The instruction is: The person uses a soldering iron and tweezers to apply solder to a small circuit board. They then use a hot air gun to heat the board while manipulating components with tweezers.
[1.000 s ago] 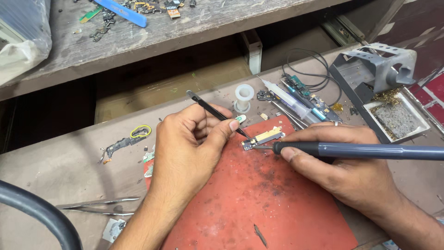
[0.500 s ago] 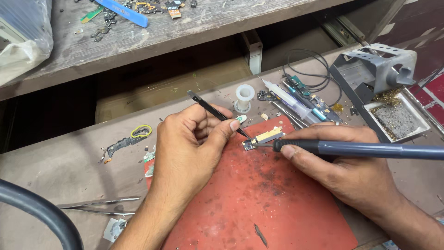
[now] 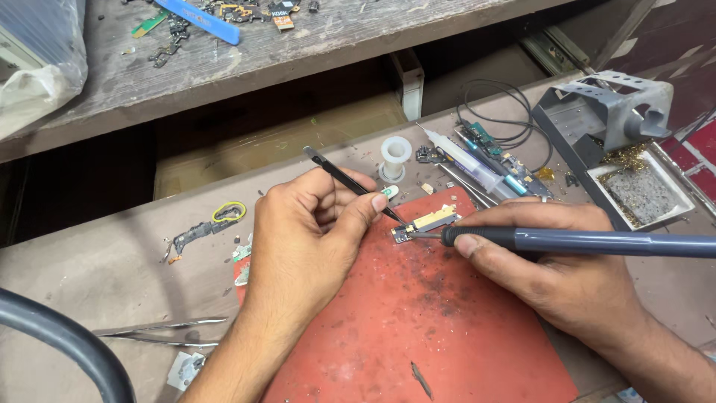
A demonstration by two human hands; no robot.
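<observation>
1. The left hand [image 3: 309, 239] pinches a pair of slim black metal tweezers [image 3: 350, 183], fingers and thumb closed on its shaft; the tips press on the small gold-and-white circuit strip [image 3: 424, 222], which lies at the 12 o'clock edge of the worn red rubber work mat [image 3: 418, 328]
2. The right hand [image 3: 556, 261] has its fingers wrapped closed round the grey pen-shaped soldering iron [image 3: 574, 241], whose thin tip meets the strip's 9 o'clock end, just beside the tweezer points
3. Risk 1: the strip is light and held at only 1 spot, so a sideways push from the iron could pivot it or flick it off the mat
4. Risk 2: a tip kept too long on 1 pad could lift it or scorch the board
5. Risk 3: the left thumb sits near the hot tip; a slip could burn it
6. Risk 4: at 1 o'clock of the strip lie a clear plastic syringe [image 3: 466, 160] and a tangle of black wire [image 3: 496, 112]; the iron's shaft swinging that way could melt them
</observation>
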